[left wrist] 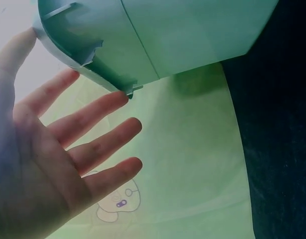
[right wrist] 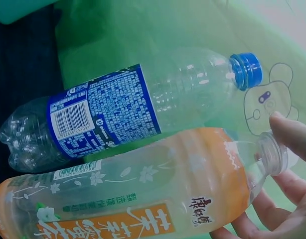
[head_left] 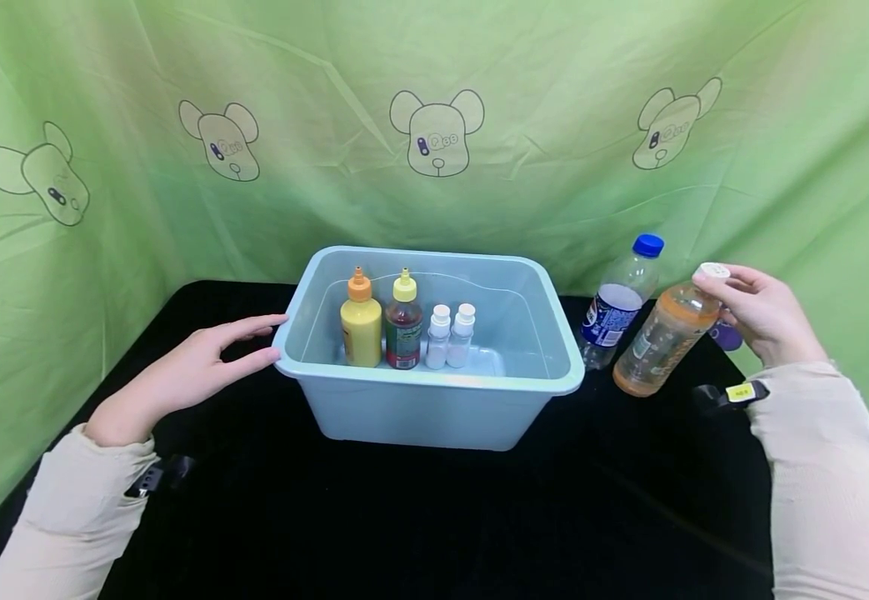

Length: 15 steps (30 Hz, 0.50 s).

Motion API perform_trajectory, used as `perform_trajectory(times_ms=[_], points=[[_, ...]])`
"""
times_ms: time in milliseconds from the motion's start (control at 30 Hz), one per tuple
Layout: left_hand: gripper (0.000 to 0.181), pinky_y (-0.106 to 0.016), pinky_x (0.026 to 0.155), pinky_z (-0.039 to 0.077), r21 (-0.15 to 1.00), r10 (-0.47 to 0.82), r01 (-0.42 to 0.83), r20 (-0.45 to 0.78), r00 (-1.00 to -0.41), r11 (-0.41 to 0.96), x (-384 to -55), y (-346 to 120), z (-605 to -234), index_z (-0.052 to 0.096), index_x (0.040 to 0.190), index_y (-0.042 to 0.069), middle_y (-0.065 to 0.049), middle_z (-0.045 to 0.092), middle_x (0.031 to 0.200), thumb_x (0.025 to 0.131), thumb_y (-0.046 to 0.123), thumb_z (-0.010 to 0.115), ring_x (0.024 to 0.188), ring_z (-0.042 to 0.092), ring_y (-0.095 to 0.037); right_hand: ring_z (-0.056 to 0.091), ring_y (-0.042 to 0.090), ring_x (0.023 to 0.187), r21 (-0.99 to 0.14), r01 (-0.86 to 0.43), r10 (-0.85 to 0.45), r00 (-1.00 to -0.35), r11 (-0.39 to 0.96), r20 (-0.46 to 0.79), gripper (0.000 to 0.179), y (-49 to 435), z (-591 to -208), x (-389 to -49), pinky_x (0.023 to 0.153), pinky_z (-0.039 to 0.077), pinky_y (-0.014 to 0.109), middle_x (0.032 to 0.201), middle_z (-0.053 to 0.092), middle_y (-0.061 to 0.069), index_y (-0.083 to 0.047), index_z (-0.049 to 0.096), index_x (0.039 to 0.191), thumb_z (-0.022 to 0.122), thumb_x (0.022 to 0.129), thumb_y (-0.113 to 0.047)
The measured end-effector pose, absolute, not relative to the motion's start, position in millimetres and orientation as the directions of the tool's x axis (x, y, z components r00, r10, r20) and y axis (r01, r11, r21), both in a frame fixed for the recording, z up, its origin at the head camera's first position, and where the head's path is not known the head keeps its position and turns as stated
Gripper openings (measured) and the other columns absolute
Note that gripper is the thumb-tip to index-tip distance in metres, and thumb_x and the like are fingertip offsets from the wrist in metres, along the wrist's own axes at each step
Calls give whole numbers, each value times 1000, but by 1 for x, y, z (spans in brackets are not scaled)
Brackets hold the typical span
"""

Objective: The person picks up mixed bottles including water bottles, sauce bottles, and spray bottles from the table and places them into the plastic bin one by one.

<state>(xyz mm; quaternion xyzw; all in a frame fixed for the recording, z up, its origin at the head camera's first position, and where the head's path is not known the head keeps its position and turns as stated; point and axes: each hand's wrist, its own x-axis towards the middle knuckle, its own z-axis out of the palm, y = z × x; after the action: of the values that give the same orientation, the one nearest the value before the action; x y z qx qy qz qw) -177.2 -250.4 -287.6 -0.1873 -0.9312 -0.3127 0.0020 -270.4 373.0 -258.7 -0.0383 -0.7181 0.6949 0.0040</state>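
My left hand (head_left: 197, 367) touches the left rim of a light blue plastic tub (head_left: 419, 412) with its thumb and fingertips, fingers extended. In the left wrist view the other fingers are spread below the rim. My right hand (head_left: 767, 312) pinches the white-capped neck of a clear drink bottle (right wrist: 208, 169) with an orange label, which tilts with its cap towards the right. Close beside it stands a clear bottle (right wrist: 103, 109) with a blue label and blue cap. Inside the tub are a yellow squeeze bottle (head_left: 362, 329), a dark yellow-capped bottle (head_left: 404, 333) and two small white bottles (head_left: 437, 333).
Black cloth (head_left: 419, 525) covers the table. Green curtain (head_left: 314, 208) with printed bear heads hangs around the back and sides. Something purple (head_left: 726, 336) shows partly behind my right hand. Both bottles stand just right of the tub.
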Motion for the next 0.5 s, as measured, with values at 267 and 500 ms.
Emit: perform_trajectory(times_ms=[267, 500], points=[[51, -53, 104, 36, 515, 360, 385, 152, -920, 766, -176, -249, -285, 44, 140, 21, -8, 49, 140, 94, 42, 51, 132, 41, -29, 56, -2, 66, -998, 2, 128, -992, 63, 6, 17, 369, -253, -264, 56, 47, 12, 76, 64, -14, -26, 68, 83, 68, 84, -10], [48, -51, 105, 36, 477, 377, 429, 205, -903, 767, -176, -248, -283, 48, 136, 18, -7, 50, 138, 93, 39, 54, 131, 42, -28, 62, 0, 68, -998, -63, 133, -989, 30, 66, 18, 368, -244, -261, 60, 52, 13, 76, 67, -12, -23, 69, 84, 68, 84, -6]])
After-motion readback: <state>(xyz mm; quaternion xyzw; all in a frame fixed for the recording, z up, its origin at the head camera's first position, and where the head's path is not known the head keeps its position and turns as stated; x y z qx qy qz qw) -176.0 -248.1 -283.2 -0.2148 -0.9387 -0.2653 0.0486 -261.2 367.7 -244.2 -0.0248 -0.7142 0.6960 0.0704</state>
